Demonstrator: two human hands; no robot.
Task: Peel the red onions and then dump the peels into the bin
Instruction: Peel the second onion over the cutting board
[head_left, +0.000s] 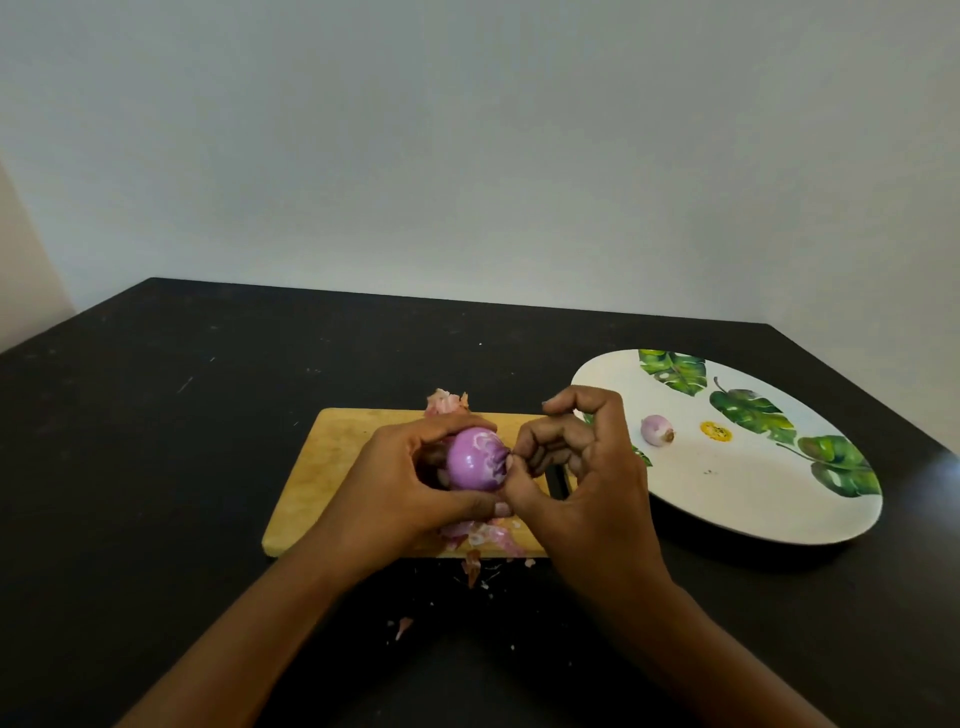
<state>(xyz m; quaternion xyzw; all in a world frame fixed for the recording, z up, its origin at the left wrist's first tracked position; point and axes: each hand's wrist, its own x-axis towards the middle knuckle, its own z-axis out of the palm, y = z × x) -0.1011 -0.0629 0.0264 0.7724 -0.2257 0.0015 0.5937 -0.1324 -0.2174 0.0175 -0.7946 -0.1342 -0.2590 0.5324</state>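
Observation:
My left hand (400, 478) grips a shiny purple red onion (475, 460) just above a wooden cutting board (322, 467). My right hand (576, 467) pinches at the onion's right end with thumb and fingertips. Loose peels (485, 535) lie on the board's near edge, with more peels (445, 402) at its far edge. A few scraps (474, 569) lie on the table in front of the board. A small peeled onion (656, 430) rests on the white plate (753, 499) with green leaf prints. No bin is in view.
The black table (156, 441) runs to a pale wall behind. Its right corner lies just beyond the plate. A dark object (557, 480), mostly hidden by my right hand, lies at the board's right end.

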